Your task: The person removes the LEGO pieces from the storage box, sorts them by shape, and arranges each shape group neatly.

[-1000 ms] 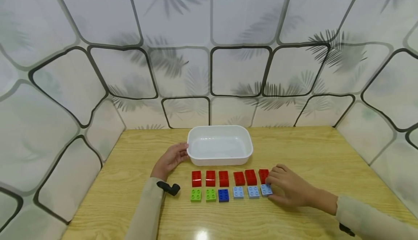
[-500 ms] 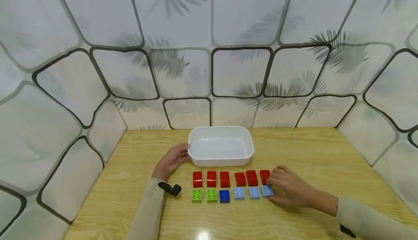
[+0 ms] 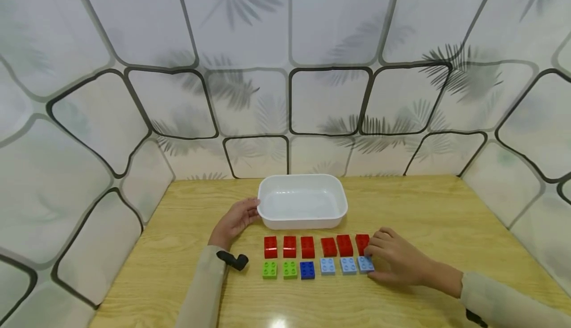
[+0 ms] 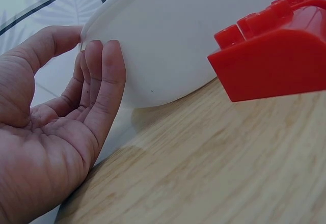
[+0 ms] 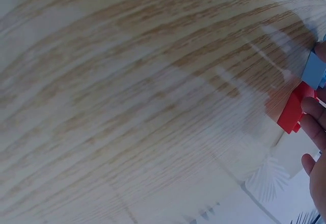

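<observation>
My left hand [image 3: 235,220] holds the left end of a white tub [image 3: 303,224]. In the left wrist view the thumb meets the rim and the fingers [image 4: 108,81] lie against the outer wall. My right hand [image 3: 397,258] is at the right end of two brick rows and grips the last light blue brick [image 3: 365,264] between thumb and fingers. Just behind stands the last red brick [image 3: 362,243], its right side partly hidden by fingers. In the right wrist view fingertips touch or nearly touch this red brick [image 5: 294,113], beside the light blue brick [image 5: 313,70].
Several red bricks [image 3: 307,247] form the back row below the tub. In front lie two lime green bricks [image 3: 290,269], a dark blue brick [image 3: 307,270] and more light blue bricks [image 3: 327,266]. A patterned curtain [image 3: 330,100] encloses the wooden table [image 3: 401,199] at the back and sides.
Both hands, the tub and the bricks keep their places on the table. Only a slight shift of the head view shows.
</observation>
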Demonstrator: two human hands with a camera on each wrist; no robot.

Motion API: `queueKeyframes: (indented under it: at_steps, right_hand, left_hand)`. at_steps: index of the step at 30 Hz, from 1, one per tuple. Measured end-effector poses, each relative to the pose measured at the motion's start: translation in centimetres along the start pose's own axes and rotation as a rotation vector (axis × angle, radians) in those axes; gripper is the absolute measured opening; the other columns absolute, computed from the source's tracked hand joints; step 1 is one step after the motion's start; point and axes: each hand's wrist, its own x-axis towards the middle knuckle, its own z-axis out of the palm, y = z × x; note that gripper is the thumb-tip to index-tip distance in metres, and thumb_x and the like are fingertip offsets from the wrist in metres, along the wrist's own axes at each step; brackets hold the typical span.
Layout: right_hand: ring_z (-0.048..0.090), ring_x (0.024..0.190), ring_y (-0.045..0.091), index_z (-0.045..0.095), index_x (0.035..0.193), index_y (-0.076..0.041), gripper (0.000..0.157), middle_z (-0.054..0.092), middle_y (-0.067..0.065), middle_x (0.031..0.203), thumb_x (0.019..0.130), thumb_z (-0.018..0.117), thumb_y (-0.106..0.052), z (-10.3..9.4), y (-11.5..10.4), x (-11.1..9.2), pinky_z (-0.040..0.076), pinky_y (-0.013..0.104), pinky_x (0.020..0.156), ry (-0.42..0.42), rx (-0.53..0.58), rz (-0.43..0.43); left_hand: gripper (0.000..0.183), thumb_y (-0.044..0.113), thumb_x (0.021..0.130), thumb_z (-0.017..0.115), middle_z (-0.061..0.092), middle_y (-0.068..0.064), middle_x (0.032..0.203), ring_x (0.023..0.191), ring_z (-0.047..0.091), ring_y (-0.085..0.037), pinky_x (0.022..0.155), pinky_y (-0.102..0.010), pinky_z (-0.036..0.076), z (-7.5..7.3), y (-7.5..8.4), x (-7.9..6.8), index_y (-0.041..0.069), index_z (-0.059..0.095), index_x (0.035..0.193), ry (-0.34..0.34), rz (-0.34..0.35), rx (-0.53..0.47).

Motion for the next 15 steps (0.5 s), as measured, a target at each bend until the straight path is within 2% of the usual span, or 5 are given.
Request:
queueKeyframes:
  at_steps: [6,12,15]
  right_hand:
    - [0.052,0.092,0.008,0.067,0.101,-0.021,0.039,0.060,-0.012,0.094,0.078,0.087,-0.045,0.11,-0.04,0.08,0.044,0.042,0.090,0.017,0.004,-0.012]
    - [0.052,0.092,0.007,0.068,0.100,-0.020,0.041,0.061,-0.012,0.093,0.073,0.089,-0.043,-0.02,-0.04,0.32,0.042,0.039,0.092,0.003,0.008,0.000]
    - [0.052,0.093,0.008,0.068,0.101,-0.020,0.041,0.061,-0.011,0.094,0.074,0.088,-0.045,-0.15,-0.06,0.49,0.041,0.039,0.093,-0.003,0.018,0.008]
  left_hand:
    - [0.027,0.017,0.107,0.054,0.068,0.002,0.100,0.092,0.065,-0.009,0.082,-0.021,0.059,0.05,0.15,-0.11,0.000,0.057,0.128,0.014,-0.005,-0.007]
    - [0.024,0.015,0.107,0.052,0.068,0.002,0.098,0.090,0.065,-0.009,0.081,-0.021,0.059,-0.15,0.25,-0.14,0.002,0.057,0.126,0.009,-0.001,-0.028]
    - [0.025,0.015,0.107,0.053,0.068,0.001,0.099,0.091,0.065,-0.009,0.082,-0.022,0.059,-0.28,0.21,-0.13,0.001,0.057,0.127,0.013,-0.004,-0.033]
